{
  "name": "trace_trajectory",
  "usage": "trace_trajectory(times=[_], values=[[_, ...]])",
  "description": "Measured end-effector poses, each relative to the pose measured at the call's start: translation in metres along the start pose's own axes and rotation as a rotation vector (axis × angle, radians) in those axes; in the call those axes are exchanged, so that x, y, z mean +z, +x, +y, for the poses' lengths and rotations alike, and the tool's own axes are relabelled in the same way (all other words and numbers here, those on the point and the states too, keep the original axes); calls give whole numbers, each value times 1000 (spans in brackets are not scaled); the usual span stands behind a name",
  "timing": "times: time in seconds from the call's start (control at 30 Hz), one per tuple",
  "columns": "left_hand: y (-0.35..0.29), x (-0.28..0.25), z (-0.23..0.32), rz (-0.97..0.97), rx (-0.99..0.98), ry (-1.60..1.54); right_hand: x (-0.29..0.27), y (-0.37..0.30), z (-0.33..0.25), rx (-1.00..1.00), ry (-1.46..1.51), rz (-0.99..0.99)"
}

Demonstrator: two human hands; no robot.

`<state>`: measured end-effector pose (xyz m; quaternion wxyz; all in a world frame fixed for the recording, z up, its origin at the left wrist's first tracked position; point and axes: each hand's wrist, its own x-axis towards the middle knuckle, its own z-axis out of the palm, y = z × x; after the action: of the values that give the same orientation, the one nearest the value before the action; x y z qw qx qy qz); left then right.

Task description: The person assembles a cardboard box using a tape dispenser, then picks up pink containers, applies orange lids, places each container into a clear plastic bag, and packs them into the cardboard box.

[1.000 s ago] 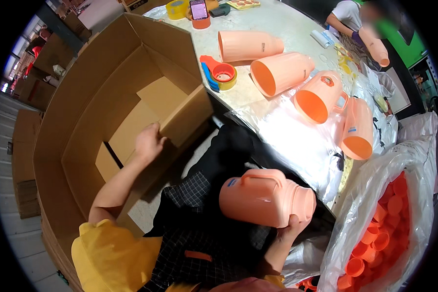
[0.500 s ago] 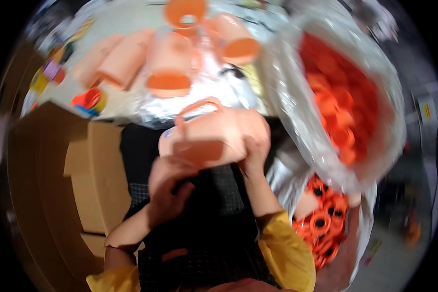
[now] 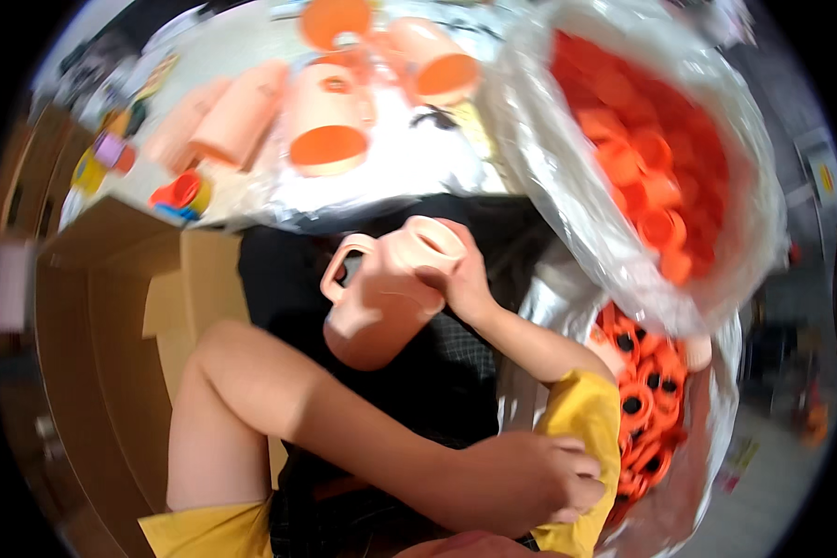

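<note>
The right hand point(image 3: 465, 279) has its fingers wrapped around the open mouth rim of a pale orange moulded plastic jug with a loop handle point(image 3: 386, 298), gripping it at the top edge; the jug hangs tilted over the person's dark-clad lap, mouth up and to the right, base down and to the left, with the loop handle point(image 3: 344, 265) on the far-left side of the jug and free of any finger. The left hand point(image 3: 521, 479) lies below and to the right of the jug, well apart from it, its forearm crossing under the jug; its fingers are curled against the yellow sleeve cuff point(image 3: 581, 437) of the right arm, clenched loosely on the cloth, not on the jug. Judged from its thin wall and hollow form, the jug is light, stiff and smooth, likely slippery on the glossy body; the rim and the loop handle offer the surest holds. Above the jug, on a foil-covered table point(image 3: 409, 177), lie more orange plastic jugs point(image 3: 330, 116) on their sides. Right of the jug stands a clear plastic bag of orange round lids point(image 3: 660, 177); below it, orange caps with black centres point(image 3: 642, 400). Left of the jug stands an open brown cardboard box point(image 3: 102, 307).
</note>
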<state>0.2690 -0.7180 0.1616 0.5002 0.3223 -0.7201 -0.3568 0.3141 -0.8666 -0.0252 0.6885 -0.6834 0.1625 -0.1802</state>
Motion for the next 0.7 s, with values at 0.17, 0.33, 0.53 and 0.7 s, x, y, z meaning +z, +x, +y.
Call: trace_trajectory(times=[0.17, 0.33, 0.53, 0.7], values=[[17, 10, -3, -26, 38, 88, 4, 8, 3, -21, 136, -150], [33, 1, -9, -89, -2, 135, 20, 15, -4, -30, 97, -347], [39, -4, -19, -227, -71, 146, 41, 23, -33, 156, -79, -461], [16, -9, -26, -297, -124, 167, 37, 34, 8, 212, 58, -383]])
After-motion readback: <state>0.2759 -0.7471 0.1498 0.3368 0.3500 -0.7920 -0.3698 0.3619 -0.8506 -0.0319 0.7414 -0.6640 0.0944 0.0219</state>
